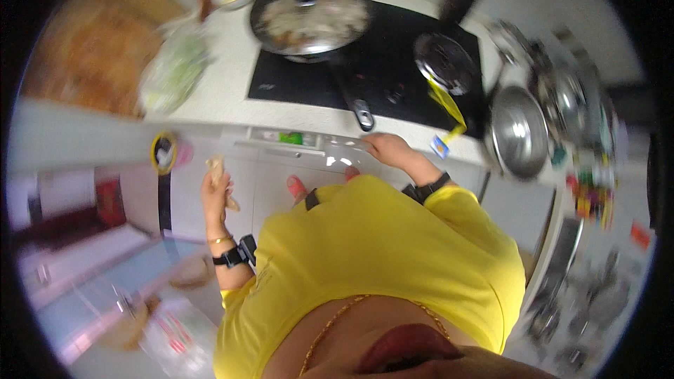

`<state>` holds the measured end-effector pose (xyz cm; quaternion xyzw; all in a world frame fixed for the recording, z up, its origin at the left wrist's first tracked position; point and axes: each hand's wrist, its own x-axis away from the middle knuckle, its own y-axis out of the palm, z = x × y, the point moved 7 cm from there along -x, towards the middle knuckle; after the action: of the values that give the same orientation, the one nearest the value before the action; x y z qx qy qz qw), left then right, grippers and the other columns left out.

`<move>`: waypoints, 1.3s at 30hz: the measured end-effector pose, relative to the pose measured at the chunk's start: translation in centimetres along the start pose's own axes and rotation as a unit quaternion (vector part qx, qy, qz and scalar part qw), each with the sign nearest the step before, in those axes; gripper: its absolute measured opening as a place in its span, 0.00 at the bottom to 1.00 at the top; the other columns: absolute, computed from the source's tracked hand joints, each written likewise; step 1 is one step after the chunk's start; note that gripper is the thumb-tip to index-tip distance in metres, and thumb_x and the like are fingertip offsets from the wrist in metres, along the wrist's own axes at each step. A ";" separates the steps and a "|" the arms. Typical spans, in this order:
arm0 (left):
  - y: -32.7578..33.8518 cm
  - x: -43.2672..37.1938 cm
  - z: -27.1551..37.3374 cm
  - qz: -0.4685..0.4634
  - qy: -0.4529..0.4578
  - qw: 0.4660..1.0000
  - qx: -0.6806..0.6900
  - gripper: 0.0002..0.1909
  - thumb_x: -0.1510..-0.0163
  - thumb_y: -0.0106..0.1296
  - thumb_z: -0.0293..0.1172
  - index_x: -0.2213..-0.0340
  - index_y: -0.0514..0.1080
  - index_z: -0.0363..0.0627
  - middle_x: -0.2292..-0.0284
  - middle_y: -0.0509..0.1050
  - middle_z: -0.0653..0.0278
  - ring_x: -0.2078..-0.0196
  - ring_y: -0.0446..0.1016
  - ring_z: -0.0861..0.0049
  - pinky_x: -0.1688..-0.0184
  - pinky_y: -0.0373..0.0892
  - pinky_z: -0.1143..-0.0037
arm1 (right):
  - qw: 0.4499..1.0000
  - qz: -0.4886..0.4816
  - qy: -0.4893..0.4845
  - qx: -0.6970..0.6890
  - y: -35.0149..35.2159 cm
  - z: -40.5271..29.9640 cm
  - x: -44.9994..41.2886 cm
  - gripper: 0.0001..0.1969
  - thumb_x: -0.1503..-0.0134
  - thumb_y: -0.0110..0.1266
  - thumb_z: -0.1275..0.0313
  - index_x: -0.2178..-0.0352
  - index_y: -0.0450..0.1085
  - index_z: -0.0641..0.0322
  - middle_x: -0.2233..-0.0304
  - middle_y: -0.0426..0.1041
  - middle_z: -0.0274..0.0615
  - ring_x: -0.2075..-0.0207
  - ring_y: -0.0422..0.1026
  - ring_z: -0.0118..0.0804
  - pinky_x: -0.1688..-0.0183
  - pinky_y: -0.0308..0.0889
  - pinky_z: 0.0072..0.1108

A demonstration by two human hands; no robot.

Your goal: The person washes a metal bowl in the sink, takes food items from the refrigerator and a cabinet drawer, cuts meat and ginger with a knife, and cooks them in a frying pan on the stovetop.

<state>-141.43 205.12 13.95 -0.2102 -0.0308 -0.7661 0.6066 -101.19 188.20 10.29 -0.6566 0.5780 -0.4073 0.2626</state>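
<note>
My left hand [213, 192] is closed around a pale tan, knobbly piece [215, 164] that looks like ginger root; its lower end pokes out below my fingers. It is held over the floor, left of my body. My right hand [390, 150] grips the rim of a clear, see-through bowl or lid [342, 153] in front of the counter edge. Just beyond that hand is the handle [362, 115] of a frying pan. The pan's glass lid [305, 21] covers pale pieces of food on the black cooktop [389, 63].
A drawer [287, 139] stands pulled out under the counter. Bagged leafy greens [176, 71] lie beside a wooden cutting board [89, 58]. On the right are a dark round pan or lid [445, 63], a yellow strap [447, 102] and a steel bowl [518, 131].
</note>
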 end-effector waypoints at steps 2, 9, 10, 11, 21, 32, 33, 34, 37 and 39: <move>-0.5 -3.0 0.1 -0.041 0.011 0.999 -0.008 0.14 0.50 0.53 0.31 0.61 0.66 0.42 0.74 0.70 0.69 0.74 0.68 0.86 0.75 0.64 0.86 | 0.999 0.008 0.038 0.016 -0.1 -0.7 0.0 0.15 0.51 0.48 0.70 0.59 0.67 0.58 0.61 0.71 0.48 0.59 0.69 0.47 0.59 0.66 0.33; 1.5 -13.9 3.3 -0.219 0.063 0.972 -0.055 0.11 0.48 0.50 0.31 0.63 0.67 0.41 0.73 0.71 0.68 0.74 0.69 0.85 0.73 0.64 0.85 | 0.975 0.131 0.181 -0.018 0.2 -2.8 1.3 0.16 0.51 0.49 0.68 0.59 0.68 0.57 0.62 0.71 0.49 0.61 0.70 0.49 0.60 0.66 0.34; 1.8 -15.0 3.8 -0.236 0.060 0.969 -0.041 0.11 0.46 0.48 0.33 0.63 0.67 0.41 0.73 0.71 0.68 0.75 0.68 0.86 0.74 0.64 0.86 | 0.963 0.164 0.214 -0.009 0.0 -2.5 2.3 0.15 0.51 0.50 0.68 0.60 0.68 0.56 0.64 0.72 0.49 0.62 0.70 0.49 0.61 0.66 0.34; 1.9 -15.7 4.4 -0.243 0.062 0.967 -0.039 0.11 0.46 0.48 0.33 0.63 0.67 0.41 0.73 0.71 0.68 0.75 0.68 0.86 0.74 0.64 0.86 | 0.950 0.196 0.245 0.000 -0.4 -2.3 3.4 0.15 0.51 0.50 0.68 0.60 0.69 0.56 0.66 0.72 0.49 0.64 0.71 0.49 0.62 0.66 0.33; 7.8 -16.7 8.9 -0.270 0.029 0.960 0.063 0.11 0.44 0.46 0.36 0.62 0.66 0.44 0.73 0.72 0.68 0.77 0.67 0.87 0.76 0.63 0.87 | 0.837 0.426 0.238 -0.245 -19.6 9.7 8.8 0.11 0.46 0.48 0.73 0.62 0.69 0.68 0.75 0.73 0.39 0.77 0.70 0.25 0.74 0.66 0.17; 9.6 -12.6 12.2 -0.033 0.082 0.995 0.037 0.16 0.49 0.50 0.31 0.57 0.65 0.42 0.78 0.64 0.73 0.80 0.61 0.87 0.79 0.59 0.86 | 0.437 0.512 0.104 -0.732 -38.5 34.2 -5.9 0.16 0.45 0.46 0.68 0.60 0.62 0.71 0.72 0.74 0.51 0.77 0.72 0.40 0.73 0.70 0.21; 10.3 -11.3 14.4 -0.029 0.086 0.996 0.015 0.17 0.49 0.50 0.33 0.57 0.65 0.42 0.78 0.64 0.73 0.81 0.60 0.88 0.79 0.58 0.86 | 0.642 0.496 0.108 -0.574 -40.2 35.5 -6.6 0.17 0.47 0.49 0.66 0.60 0.65 0.68 0.71 0.74 0.50 0.73 0.73 0.40 0.70 0.69 0.23; 11.0 -10.2 15.8 -0.011 0.066 0.997 0.032 0.17 0.48 0.49 0.35 0.58 0.65 0.40 0.79 0.63 0.74 0.81 0.59 0.88 0.80 0.57 0.86 | 0.817 0.486 0.163 -0.263 -41.9 36.7 -6.6 0.18 0.49 0.53 0.64 0.61 0.67 0.66 0.69 0.74 0.49 0.69 0.73 0.41 0.67 0.69 0.25; 12.7 -9.3 18.8 -0.132 0.038 0.961 0.240 0.18 0.44 0.45 0.38 0.57 0.64 0.37 0.80 0.63 0.72 0.81 0.60 0.87 0.80 0.60 0.85 | 0.820 0.546 0.101 0.139 -45.1 38.2 -7.5 0.30 0.55 0.57 0.52 0.58 0.68 0.68 0.57 0.70 0.53 0.55 0.69 0.44 0.52 0.61 0.30; 14.5 -7.9 20.7 -0.261 0.027 0.882 0.392 0.27 0.42 0.36 0.50 0.53 0.60 0.37 0.76 0.61 0.71 0.78 0.59 0.88 0.80 0.59 0.87 | 0.851 0.509 0.110 -0.072 -44.9 41.6 -8.8 0.33 0.56 0.61 0.56 0.54 0.63 0.69 0.53 0.67 0.52 0.53 0.67 0.44 0.52 0.63 0.30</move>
<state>-120.49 214.87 26.94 0.0814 -0.3661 -0.8272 0.4184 -41.82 200.21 22.80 -0.2390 0.8838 -0.2436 0.3201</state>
